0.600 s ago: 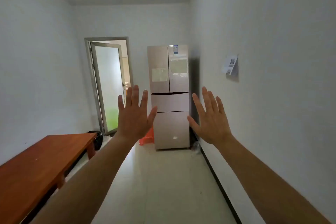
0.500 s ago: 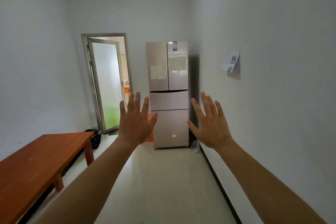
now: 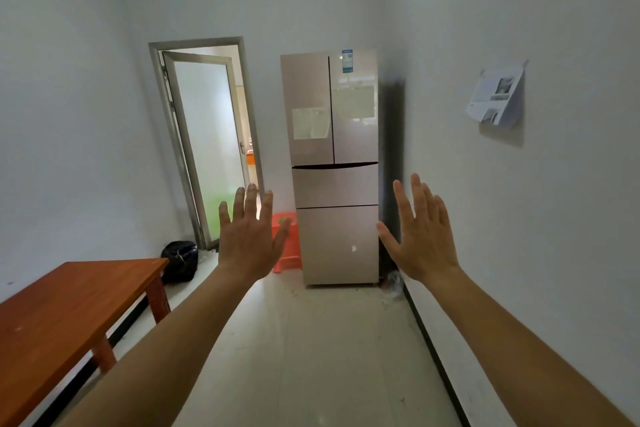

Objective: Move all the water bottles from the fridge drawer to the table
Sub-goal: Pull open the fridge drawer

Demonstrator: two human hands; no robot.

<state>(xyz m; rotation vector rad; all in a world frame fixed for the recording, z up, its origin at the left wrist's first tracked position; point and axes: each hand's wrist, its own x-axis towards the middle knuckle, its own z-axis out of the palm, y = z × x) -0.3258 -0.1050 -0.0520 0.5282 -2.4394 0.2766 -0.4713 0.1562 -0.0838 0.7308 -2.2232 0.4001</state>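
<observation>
Both arms outstretched, left hand and right hand raised, fingers straight, empty.

a plain home back room: tall fridge at centre, wooden table lower left, open door left of centre, bare white walls.
</observation>
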